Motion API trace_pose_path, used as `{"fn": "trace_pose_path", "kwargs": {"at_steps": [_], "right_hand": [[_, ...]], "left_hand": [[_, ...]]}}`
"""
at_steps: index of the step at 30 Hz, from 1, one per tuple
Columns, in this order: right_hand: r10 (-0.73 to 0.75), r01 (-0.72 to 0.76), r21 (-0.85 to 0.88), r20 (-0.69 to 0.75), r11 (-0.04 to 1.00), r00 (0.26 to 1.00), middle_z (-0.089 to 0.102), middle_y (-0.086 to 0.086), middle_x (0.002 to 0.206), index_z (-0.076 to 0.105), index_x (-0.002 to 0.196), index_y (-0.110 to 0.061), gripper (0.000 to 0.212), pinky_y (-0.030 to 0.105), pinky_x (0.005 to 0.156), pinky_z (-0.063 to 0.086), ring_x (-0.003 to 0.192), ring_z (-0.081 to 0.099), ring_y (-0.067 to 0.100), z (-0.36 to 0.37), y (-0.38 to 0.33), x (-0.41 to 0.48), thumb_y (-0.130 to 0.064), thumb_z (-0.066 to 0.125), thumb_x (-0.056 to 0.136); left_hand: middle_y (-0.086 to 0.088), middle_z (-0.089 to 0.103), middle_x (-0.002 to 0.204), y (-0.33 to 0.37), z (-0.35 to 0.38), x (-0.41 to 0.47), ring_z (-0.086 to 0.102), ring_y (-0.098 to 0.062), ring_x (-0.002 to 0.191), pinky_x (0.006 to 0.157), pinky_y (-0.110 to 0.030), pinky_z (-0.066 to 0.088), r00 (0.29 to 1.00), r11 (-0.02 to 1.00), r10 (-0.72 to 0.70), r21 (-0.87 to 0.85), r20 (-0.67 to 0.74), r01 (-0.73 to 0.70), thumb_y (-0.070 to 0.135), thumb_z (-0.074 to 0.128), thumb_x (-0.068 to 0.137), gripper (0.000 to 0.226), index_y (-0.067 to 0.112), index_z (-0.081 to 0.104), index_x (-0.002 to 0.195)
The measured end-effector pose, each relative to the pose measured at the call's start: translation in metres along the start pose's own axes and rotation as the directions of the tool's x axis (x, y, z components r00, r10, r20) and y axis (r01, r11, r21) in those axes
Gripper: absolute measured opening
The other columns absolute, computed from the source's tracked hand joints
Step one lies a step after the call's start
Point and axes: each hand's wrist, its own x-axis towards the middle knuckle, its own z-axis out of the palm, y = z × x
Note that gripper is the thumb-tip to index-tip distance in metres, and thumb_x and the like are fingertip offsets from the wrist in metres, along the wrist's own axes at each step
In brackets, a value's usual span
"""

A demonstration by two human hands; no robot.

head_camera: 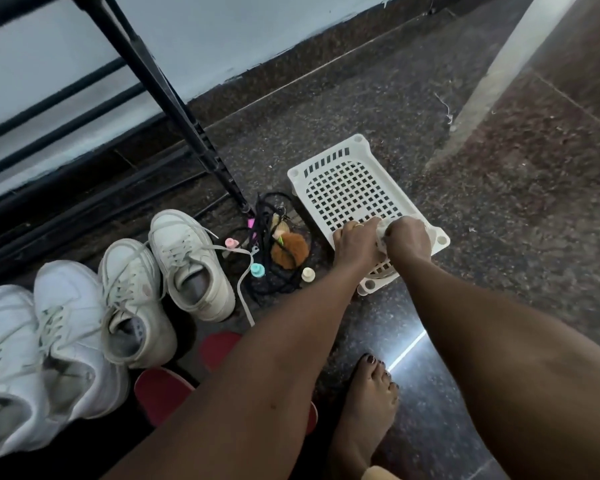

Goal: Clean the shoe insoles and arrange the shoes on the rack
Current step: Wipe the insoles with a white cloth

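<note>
Head view, looking down at a dark speckled floor (pixel 499 237).

**Counts.** Four white sneakers (pixel 136 292); one black metal shoe rack (pixel 174 109); one white plastic basket (pixel 343 188); one white cloth (pixel 381 233); three small pastel caps, pink (pixel 231 243), teal (pixel 257 270) and cream (pixel 307 274); one brown fluffy ball (pixel 289 251); one tangle of black cords (pixel 274 209); two red pieces (pixel 163 393); one bare foot (pixel 368 410).

**Position and axis.** The sneakers stand side by side on the floor at 8 o'clock of the frame, below the rack at 10 o'clock. Their long axes lie roughly parallel, running from 5 to 11 o'clock, with toes toward the rack and wall and heels toward the wearer. The openings face up and show grey linings. The basket lies at 3 o'clock of the cord tangle, its grid face showing.

**Hands.** Both hands meet over the basket's near end. The right hand (pixel 407 237) is curled around the cloth. The left hand (pixel 354 242), which wears a ring, rests its bent fingers on the grid, its thumb side against the cloth. Whether it pinches the cloth cannot be told.

**Hidden or unclear.** The leftmost sneaker (pixel 4 358) is cut off by the frame edge. The forearms cover the basket's near corner and part of the red pieces. The frame cuts off the rack's upper part.
</note>
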Motion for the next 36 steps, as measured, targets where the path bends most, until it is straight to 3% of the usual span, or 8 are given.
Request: {"fn": "trace_pose_path", "kwargs": {"at_steps": [12, 18, 21, 23, 29, 31, 34, 36], "right_hand": [[0.234, -0.172, 0.461, -0.082, 0.871, 0.969, 0.066, 0.010, 0.109, 0.072, 0.102, -0.009, 0.037, 0.023, 0.073, 0.040, 0.099, 0.059, 0.026, -0.015, -0.007, 0.001, 0.008, 0.045, 0.083], [0.434, -0.319, 0.901, 0.171, 0.295, 0.884, 0.055, 0.005, 0.069, 0.063, 0.078, -0.011, 0.031, 0.024, 0.058, 0.042, 0.065, 0.050, 0.017, -0.039, -0.018, -0.002, 0.009, 0.040, 0.082], [0.266, -0.388, 0.922, 0.376, -0.006, 0.888, 0.062, 0.011, 0.084, 0.066, 0.092, -0.003, 0.027, 0.032, 0.084, 0.051, 0.083, 0.058, 0.024, -0.050, -0.036, -0.027, 0.005, 0.044, 0.077], [0.058, -0.479, 0.875, 0.483, -0.068, 0.874, 0.068, 0.012, 0.092, 0.063, 0.105, 0.002, 0.036, 0.036, 0.088, 0.051, 0.086, 0.065, 0.026, -0.049, -0.055, -0.051, -0.002, 0.047, 0.073], [-0.284, -0.688, 0.725, 0.667, 0.036, 0.688, 0.072, 0.010, 0.083, 0.065, 0.107, -0.006, 0.047, 0.038, 0.061, 0.059, 0.067, 0.071, 0.025, 0.012, -0.108, -0.129, -0.019, 0.071, 0.062], [-0.341, -0.727, 0.679, 0.710, 0.098, 0.617, 0.072, 0.009, 0.090, 0.072, 0.102, -0.009, 0.067, 0.037, 0.062, 0.059, 0.075, 0.071, 0.024, 0.047, -0.116, -0.149, -0.032, 0.085, 0.040], [-0.551, -0.795, 0.576, 0.732, 0.189, 0.400, 0.071, 0.010, 0.103, 0.071, 0.106, -0.009, 0.069, 0.035, 0.079, 0.057, 0.092, 0.069, 0.022, 0.085, -0.133, -0.197, -0.042, 0.092, 0.049], [-0.509, -0.761, 0.563, 0.781, 0.323, 0.362, 0.072, 0.012, 0.083, 0.074, 0.088, -0.005, 0.068, 0.032, 0.064, 0.059, 0.073, 0.071, 0.022, 0.101, -0.145, -0.230, -0.029, 0.098, 0.030]], "left_hand": [[-0.003, 0.054, 0.132, -0.012, -0.004, -0.009, 0.027, -0.025, 0.132, 0.103, -0.040, 0.020, 0.994, 0.995, -0.067, 0.067, -0.088, 0.073, 0.032, 0.070, 0.081, 0.066, 0.025, 0.038, 0.138], [-0.006, 0.037, 0.146, -0.013, -0.018, -0.028, 0.026, -0.029, 0.134, 0.109, -0.042, 0.021, 0.997, 0.997, -0.078, 0.000, -0.023, 0.078, 0.032, 0.071, 0.080, 0.083, 0.022, 0.024, 0.147], [-0.007, 0.045, 0.140, -0.022, -0.026, -0.060, 0.035, -0.028, 0.129, 0.107, -0.039, 0.029, 0.989, 0.979, -0.095, -0.192, -0.113, 0.072, 0.026, 0.065, 0.084, 0.065, 0.021, 0.036, 0.142], [-0.009, 0.054, 0.131, -0.036, -0.031, -0.088, 0.043, -0.028, 0.123, 0.103, -0.036, 0.034, 0.970, 0.943, -0.140, -0.324, -0.200, 0.069, 0.022, 0.063, 0.085, 0.053, 0.019, 0.046, 0.136], [-0.014, 0.066, 0.109, -0.122, -0.033, -0.188, 0.059, -0.030, 0.104, 0.090, -0.031, 0.041, 0.859, 0.844, -0.359, -0.520, -0.366, 0.131, 0.011, 0.055, 0.083, 0.037, 0.010, 0.063, 0.119], [-0.015, 0.069, 0.102, -0.158, -0.031, -0.220, 0.062, -0.030, 0.096, 0.086, -0.030, 0.038, 0.797, 0.840, -0.441, -0.503, -0.413, 0.204, 0.017, 0.050, 0.080, 0.036, 0.007, 0.067, 0.111], [-0.016, 0.069, 0.097, -0.215, -0.029, -0.265, 0.063, -0.031, 0.094, 0.086, -0.037, 0.046, 0.711, 0.776, -0.583, -0.529, -0.393, 0.344, 0.030, 0.037, 0.080, 0.047, 0.005, 0.068, 0.105], [-0.016, 0.067, 0.105, -0.251, -0.029, -0.293, 0.061, -0.032, 0.102, 0.089, -0.036, 0.044, 0.588, 0.658, -0.735, -0.564, -0.338, 0.499, 0.026, 0.043, 0.082, 0.043, 0.010, 0.065, 0.115]]}}
